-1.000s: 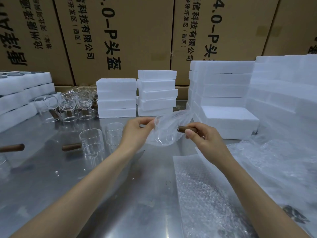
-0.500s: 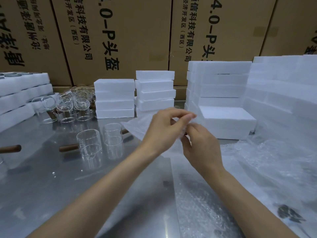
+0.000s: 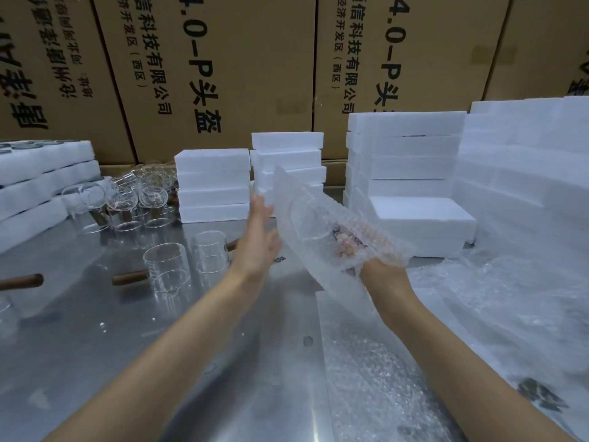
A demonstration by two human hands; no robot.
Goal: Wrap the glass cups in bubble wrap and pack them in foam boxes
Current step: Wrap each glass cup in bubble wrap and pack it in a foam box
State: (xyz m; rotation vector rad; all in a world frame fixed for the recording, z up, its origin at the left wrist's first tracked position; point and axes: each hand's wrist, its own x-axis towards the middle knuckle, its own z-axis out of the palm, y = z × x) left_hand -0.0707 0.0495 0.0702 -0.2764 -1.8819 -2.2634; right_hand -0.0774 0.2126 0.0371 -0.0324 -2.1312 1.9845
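Note:
A glass cup wrapped in bubble wrap [image 3: 322,231] is held above the metal table [image 3: 95,330] at the centre. My right hand [image 3: 381,266] grips the bundle from below, its fingers showing through the wrap. My left hand [image 3: 259,237] lies flat, fingers straight, against the bundle's left side. Two bare glass cups with wooden handles [image 3: 169,266] [image 3: 212,252] stand on the table to the left. A low foam box [image 3: 420,221] sits just right of the bundle.
Foam boxes are stacked at the back [image 3: 213,183] [image 3: 287,161], right [image 3: 526,173] and far left [image 3: 38,186]. Several more glass cups [image 3: 127,202] cluster back left. Bubble wrap sheets [image 3: 398,378] cover the table's right side. Cardboard cartons [image 3: 223,59] form the back wall.
The bubble wrap has been folded round the cup into a long bundle. My left hand has let go of the wrap's edge and now lies flat against the bundle's side.

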